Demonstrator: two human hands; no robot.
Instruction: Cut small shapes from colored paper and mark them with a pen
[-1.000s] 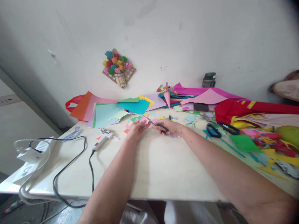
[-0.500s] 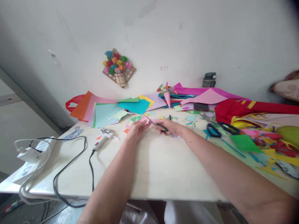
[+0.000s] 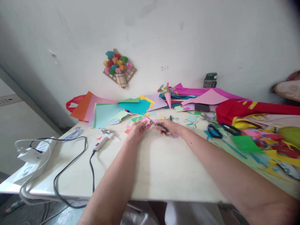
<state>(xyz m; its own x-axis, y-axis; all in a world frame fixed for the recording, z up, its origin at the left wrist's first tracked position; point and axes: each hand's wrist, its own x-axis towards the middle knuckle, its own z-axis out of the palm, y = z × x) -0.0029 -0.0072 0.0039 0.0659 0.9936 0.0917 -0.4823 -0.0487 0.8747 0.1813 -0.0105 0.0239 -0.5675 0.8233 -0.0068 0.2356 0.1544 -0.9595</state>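
Note:
My right hand (image 3: pixel 170 127) grips small black-handled scissors (image 3: pixel 157 124), blades pointing left and up toward my left hand. My left hand (image 3: pixel 137 128) pinches a small pink paper piece (image 3: pixel 147 121) at the blades' tips. Both hands rest on the white table (image 3: pixel 159 165) near its far middle, among scattered coloured paper scraps.
A glue gun (image 3: pixel 103 139) with a black cord lies to the left, next to a white power strip (image 3: pixel 30 156). Coloured paper sheets (image 3: pixel 110 111) fan out at the back. Large blue-handled scissors (image 3: pixel 217 129), a phone (image 3: pixel 201 107) and red, yellow and green offcuts crowd the right.
The scissor blades have shifted slightly against the pink piece; both hands stay in nearly the same place.

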